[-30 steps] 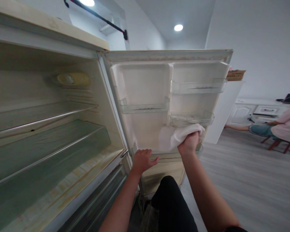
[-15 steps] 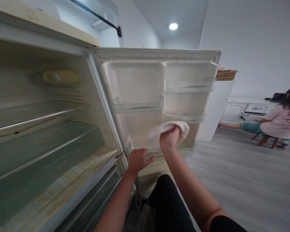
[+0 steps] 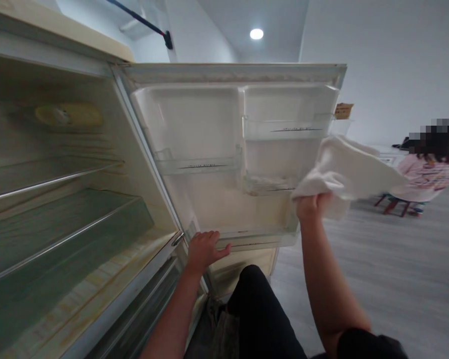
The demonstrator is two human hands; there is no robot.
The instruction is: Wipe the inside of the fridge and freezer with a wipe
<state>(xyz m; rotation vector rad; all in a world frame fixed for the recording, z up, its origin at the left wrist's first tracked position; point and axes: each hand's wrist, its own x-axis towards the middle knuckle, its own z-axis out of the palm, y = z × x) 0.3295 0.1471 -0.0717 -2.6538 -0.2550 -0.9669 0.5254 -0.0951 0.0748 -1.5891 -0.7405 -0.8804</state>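
Observation:
An old fridge stands open, its door (image 3: 209, 199) swung wide with clear plastic door shelves (image 3: 198, 162) inside. My left hand (image 3: 204, 249) rests on the bottom edge of the door, fingers curled over the lower rim. My right hand (image 3: 312, 207) is closed on a white cloth (image 3: 346, 172), held off the door's right edge, away from the inner panel. The cloth drapes out to the right of my fist.
The fridge compartment (image 3: 60, 199) on the left has glass shelves and a stained floor. A person in a pink top (image 3: 428, 177) sits at the far right beside white cabinets. My dark-clothed knee (image 3: 258, 309) is below. Grey floor lies to the right.
My right hand has swept the cloth from the lower middle of the door panel out past its right edge. My left hand has stayed on the door's bottom rim. The view has shifted right.

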